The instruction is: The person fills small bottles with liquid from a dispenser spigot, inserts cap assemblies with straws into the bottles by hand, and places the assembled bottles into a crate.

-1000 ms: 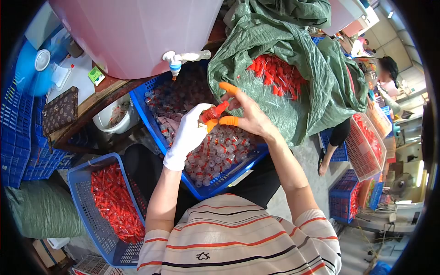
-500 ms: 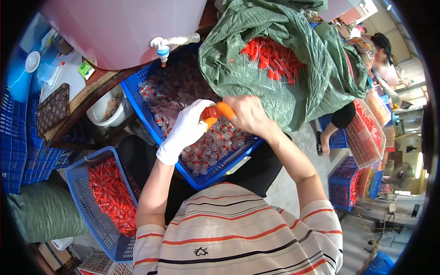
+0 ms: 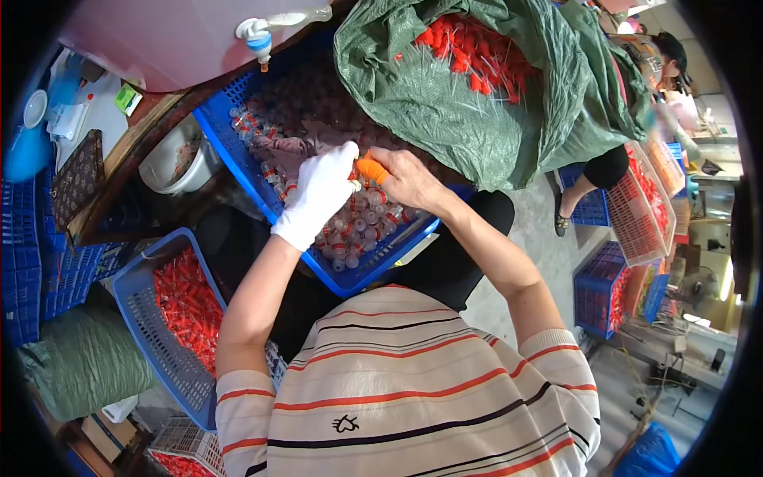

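Observation:
My left hand [image 3: 316,191], in a white glove, is closed around a small red piece [image 3: 358,170], which is mostly hidden by fingers. My right hand [image 3: 405,181] meets it from the right, its fingers pinched at the same piece, with orange covers on fingertips. Both hands are over a blue crate [image 3: 343,282] that holds clear small parts with red bands [image 3: 367,222] and a pinkish cloth [image 3: 282,147]. Just beyond my right hand lies an open green sack [image 3: 445,119] with red pieces on thin white stems [image 3: 477,60].
A blue basket [image 3: 143,318] of red parts stands at the lower left, near a green sack [image 3: 83,362]. A white bucket [image 3: 171,171] is under the wooden table [image 3: 131,151]. A pink tub [image 3: 159,40] has a tap. Another person [image 3: 671,67] is at the right, near crates [image 3: 636,222].
My hands were apart around the red piece, then came together on it; now they remain joined. The camera view has shifted, so the crate and sack appear higher.

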A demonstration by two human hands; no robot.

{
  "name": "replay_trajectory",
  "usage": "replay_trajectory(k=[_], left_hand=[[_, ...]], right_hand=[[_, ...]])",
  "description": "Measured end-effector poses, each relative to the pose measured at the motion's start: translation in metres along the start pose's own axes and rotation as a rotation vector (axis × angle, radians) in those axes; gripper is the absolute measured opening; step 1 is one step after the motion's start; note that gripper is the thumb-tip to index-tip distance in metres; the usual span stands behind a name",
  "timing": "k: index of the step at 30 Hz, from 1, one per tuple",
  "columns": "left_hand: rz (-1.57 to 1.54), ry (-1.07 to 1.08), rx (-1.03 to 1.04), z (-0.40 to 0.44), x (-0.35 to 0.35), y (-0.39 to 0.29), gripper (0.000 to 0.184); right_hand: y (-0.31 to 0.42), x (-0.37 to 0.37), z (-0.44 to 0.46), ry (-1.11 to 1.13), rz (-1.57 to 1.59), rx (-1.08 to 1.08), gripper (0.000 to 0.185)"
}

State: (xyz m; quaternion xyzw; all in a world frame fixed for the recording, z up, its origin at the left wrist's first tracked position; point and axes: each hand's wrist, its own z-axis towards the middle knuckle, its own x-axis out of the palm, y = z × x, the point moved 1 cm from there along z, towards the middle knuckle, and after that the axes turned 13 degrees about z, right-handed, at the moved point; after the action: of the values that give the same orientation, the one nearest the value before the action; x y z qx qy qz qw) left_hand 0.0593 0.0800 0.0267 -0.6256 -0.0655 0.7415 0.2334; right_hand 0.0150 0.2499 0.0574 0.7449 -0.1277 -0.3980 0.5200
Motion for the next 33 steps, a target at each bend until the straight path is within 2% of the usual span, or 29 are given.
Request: replay_trajectory(k=[1,3,5,6,7,9,10,11,12,14,15,17,18,19,20,21,22,23,24,27,28,31,32,33], left_hand=[[0.04,0.102,-0.04,-0.006,0.014,0.001,0.036],[0.109,0.081,-0.025,-0.026,0.059,0.007,0.037],[0.292,0.318,-0.054,-0.04,0.092,-0.004,0.041],[0.387,0.219,0.115,-0.054,0.126,0.001,0.04],[0.48,0.117,0.279,-0.066,0.158,0.008,0.039],[0.542,0.801,0.257,-0.071,0.183,0.003,0.029],[0.649,0.734,0.234,-0.087,0.216,0.013,0.029],[0.754,0.669,0.208,-0.098,0.243,0.024,0.028],[0.695,0.659,0.22,-0.094,0.238,0.025,0.028],[0.58,0.639,0.237,-0.085,0.21,0.023,0.027],[0.384,0.545,0.145,-0.077,0.188,0.02,0.027],[0.0,0.348,-0.038,-0.053,0.131,0.011,0.027],[-0.162,0.315,-0.157,-0.039,0.101,0.008,0.031],[-0.312,0.157,-0.188,-0.031,0.087,0.013,0.034],[-0.412,-0.015,-0.26,-0.025,0.087,0.025,0.037],[-0.425,-0.011,-0.406,-0.016,0.071,0.033,0.035],[-0.684,-0.086,-0.46,-0.006,0.059,0.046,0.032],[-1.27,-0.165,-0.584,-0.005,0.047,0.052,0.032],[-1.442,-0.209,-0.532,-0.002,0.023,0.055,0.033],[-2.109,-0.355,-0.363,0.005,0.001,0.078,0.034],[-2.171,-0.433,-0.293,0.011,0.004,0.089,0.037],[-2.509,-0.54,-0.514,0.019,0.009,0.106,0.039],[-2.763,-0.477,-0.343,0.02,0.007,0.105,0.037],[-2.798,-0.471,-0.337,0.022,0.004,0.105,0.037]], right_hand=[[-0.016,0.01,-0.002,-0.019,0.046,-0.046,0.025],[-0.03,0.019,-0.011,0.051,-0.163,0.043,0.028],[-0.019,0.021,-0.02,0.148,-0.535,0.258,0.035],[-0.043,0.018,-0.026,-0.049,-0.411,-0.109,0.043],[-0.019,0.0,-0.024,-0.014,-0.35,-0.059,0.043],[0.013,-0.041,-0.027,-0.152,-0.251,-0.141,0.035],[0.017,-0.064,-0.026,-0.29,-0.259,-0.235,0.025],[0.022,-0.088,-0.026,-0.381,-0.314,-0.146,0.022],[0.017,-0.112,-0.023,-0.488,-0.333,-0.084,0.02],[-0.021,-0.159,-0.011,-0.701,-0.474,-0.141,0.016],[-0.025,-0.173,-0.009,-0.712,-0.53,-0.008,0.016],[-0.052,-0.189,0.001,-0.691,-0.651,0.027,0.019],[-0.058,-0.187,0.004,-0.674,-0.689,0.084,0.02],[-0.061,-0.185,0.008,-0.654,-0.728,0.138,0.021],[-0.062,-0.184,0.014,-0.632,-0.767,0.188,0.022],[-0.062,-0.183,0.016,-0.653,-0.757,0.186,0.023],[-0.061,-0.183,0.014,-0.672,-0.748,0.18,0.025],[-0.059,-0.183,0.012,-0.689,-0.739,0.173,0.026],[-0.054,-0.186,0.008,-0.704,-0.766,0.216,0.029],[-0.02,-0.188,-0.004,-0.737,-0.626,0.12,0.03],[-0.003,-0.184,-0.004,-0.763,-0.564,0.051,0.03],[0.054,-0.161,0.002,-0.741,-0.3,-0.135,0.029],[0.064,-0.153,0.008,-0.71,-0.203,-0.214,0.029],[0.071,-0.145,0.014,-0.677,-0.104,-0.292,0.029]])
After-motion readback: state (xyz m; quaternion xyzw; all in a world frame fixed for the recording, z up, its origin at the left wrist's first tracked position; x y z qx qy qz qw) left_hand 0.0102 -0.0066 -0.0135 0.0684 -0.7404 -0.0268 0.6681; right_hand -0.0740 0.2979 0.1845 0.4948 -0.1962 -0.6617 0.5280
